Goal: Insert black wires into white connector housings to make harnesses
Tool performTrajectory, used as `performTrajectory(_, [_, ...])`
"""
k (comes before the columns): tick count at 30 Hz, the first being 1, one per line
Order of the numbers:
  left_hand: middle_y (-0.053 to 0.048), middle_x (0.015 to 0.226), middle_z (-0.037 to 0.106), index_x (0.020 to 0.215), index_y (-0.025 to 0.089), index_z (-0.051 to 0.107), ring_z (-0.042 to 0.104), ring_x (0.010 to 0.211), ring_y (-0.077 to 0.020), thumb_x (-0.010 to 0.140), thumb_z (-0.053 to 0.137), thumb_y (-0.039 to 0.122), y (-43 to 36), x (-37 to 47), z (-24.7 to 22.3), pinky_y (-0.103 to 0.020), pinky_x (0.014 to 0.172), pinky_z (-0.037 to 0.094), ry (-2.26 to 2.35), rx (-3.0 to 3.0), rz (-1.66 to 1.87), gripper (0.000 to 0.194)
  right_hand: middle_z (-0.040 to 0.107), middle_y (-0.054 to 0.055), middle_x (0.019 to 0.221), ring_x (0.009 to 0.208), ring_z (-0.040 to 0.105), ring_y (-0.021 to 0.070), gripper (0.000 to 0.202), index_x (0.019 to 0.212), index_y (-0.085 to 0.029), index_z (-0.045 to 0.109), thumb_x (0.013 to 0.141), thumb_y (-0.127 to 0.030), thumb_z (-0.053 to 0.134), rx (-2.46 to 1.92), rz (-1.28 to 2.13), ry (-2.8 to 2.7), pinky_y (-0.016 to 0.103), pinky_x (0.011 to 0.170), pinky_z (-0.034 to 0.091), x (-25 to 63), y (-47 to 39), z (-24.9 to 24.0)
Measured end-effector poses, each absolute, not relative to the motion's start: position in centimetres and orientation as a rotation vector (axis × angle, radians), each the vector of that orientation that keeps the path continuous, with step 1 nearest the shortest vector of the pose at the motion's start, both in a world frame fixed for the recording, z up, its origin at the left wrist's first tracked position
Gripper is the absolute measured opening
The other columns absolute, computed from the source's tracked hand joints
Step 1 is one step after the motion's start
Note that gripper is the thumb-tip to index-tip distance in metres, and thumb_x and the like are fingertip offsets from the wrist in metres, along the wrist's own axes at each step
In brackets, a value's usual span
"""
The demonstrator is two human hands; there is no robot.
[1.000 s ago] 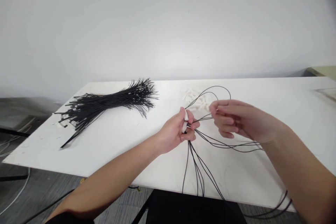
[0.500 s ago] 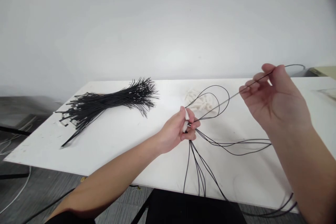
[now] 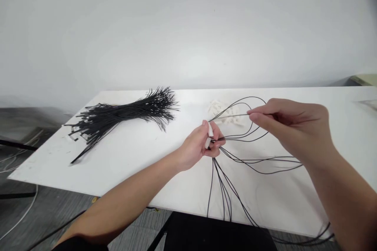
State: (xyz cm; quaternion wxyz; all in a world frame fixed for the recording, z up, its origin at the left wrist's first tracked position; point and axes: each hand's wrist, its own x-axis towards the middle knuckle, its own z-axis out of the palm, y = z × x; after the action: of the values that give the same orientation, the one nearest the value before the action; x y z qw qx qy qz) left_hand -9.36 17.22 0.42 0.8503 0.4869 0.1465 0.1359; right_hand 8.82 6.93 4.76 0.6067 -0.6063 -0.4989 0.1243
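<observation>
My left hand (image 3: pixel 196 147) is closed around white connectors (image 3: pixel 210 129) with several thin black wires (image 3: pixel 235 160) running out of them. Some of these wires loop up to the right, others hang over the table's front edge. To the right, my right hand (image 3: pixel 297 129) pinches a thin wire (image 3: pixel 243 115) between thumb and forefinger. That wire stretches left toward the connectors; its far end by my left fingers cannot be made out clearly. Behind the loops lies a pile of small white pieces (image 3: pixel 225 113).
On the left of the white table (image 3: pixel 132 172) lies a large bundle of black wires (image 3: pixel 123 113) with white ends. A black chair seat (image 3: pixel 218 235) stands under the front edge. A white wall (image 3: pixel 188 27) rises behind the table.
My right hand has come down and to the left, turning from palm up with the wire between its fingers to a pinch closer to the connectors. My left hand stays in place.
</observation>
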Motion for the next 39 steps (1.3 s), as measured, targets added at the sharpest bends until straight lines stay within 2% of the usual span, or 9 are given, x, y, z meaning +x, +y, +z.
performTrajectory(10, [0.002,0.067,0.034,0.074,0.019,0.041,0.019,0.054,-0.0091,0.092,0.025,0.065,17.3,-9.6,0.3,-0.023,0.051,0.013,0.202,1.067,0.252,0.051,0.048,-0.002,0.057,0.053,0.038,0.0081,0.008,0.068,-0.021,0.069,0.075,-0.020,0.072,-1.440,0.255,-1.156,0.024,0.045,0.032,8.5,6.8,4.8])
performTrajectory(20, [0.002,0.068,0.033,0.075,0.020,0.040,0.018,0.055,-0.0095,0.092,0.022,0.064,17.3,-9.6,0.4,-0.025,0.053,0.012,0.193,1.070,0.235,0.051,0.054,0.000,0.061,0.055,0.042,0.0102,0.010,0.067,-0.022,0.068,0.076,-0.021,0.072,-1.427,0.274,-1.147,0.026,0.045,0.032,8.5,6.7,4.8])
performTrajectory(26, [0.002,0.068,0.034,0.075,0.020,0.040,0.019,0.054,-0.0094,0.092,0.021,0.065,17.2,-9.7,0.5,-0.025,0.053,0.012,0.210,1.078,0.230,0.052,0.046,-0.003,0.057,0.052,0.038,0.0085,0.008,0.069,-0.022,0.068,0.077,-0.021,0.070,-1.480,0.259,-1.183,0.025,0.045,0.034,8.5,6.8,4.7])
performTrajectory(32, [0.002,0.067,0.033,0.072,0.019,0.039,0.019,0.055,-0.0092,0.091,0.025,0.067,17.2,-9.6,0.6,-0.025,0.053,0.012,0.222,1.059,0.233,0.053,0.041,-0.004,0.058,0.054,0.038,0.0091,0.007,0.077,-0.025,0.068,0.080,-0.019,0.067,-1.522,0.098,-1.370,0.026,0.047,0.032,9.2,6.9,4.4])
performTrajectory(39, [0.002,0.065,0.031,0.069,0.018,0.039,0.027,0.057,-0.0096,0.087,0.034,0.069,17.0,-9.4,0.8,-0.022,0.051,0.012,0.293,1.027,0.259,0.055,0.046,-0.004,0.060,0.052,0.038,0.0070,0.010,0.080,-0.022,0.062,0.082,-0.013,0.064,-1.469,-0.241,-1.639,0.025,0.049,0.033,9.4,6.9,4.5])
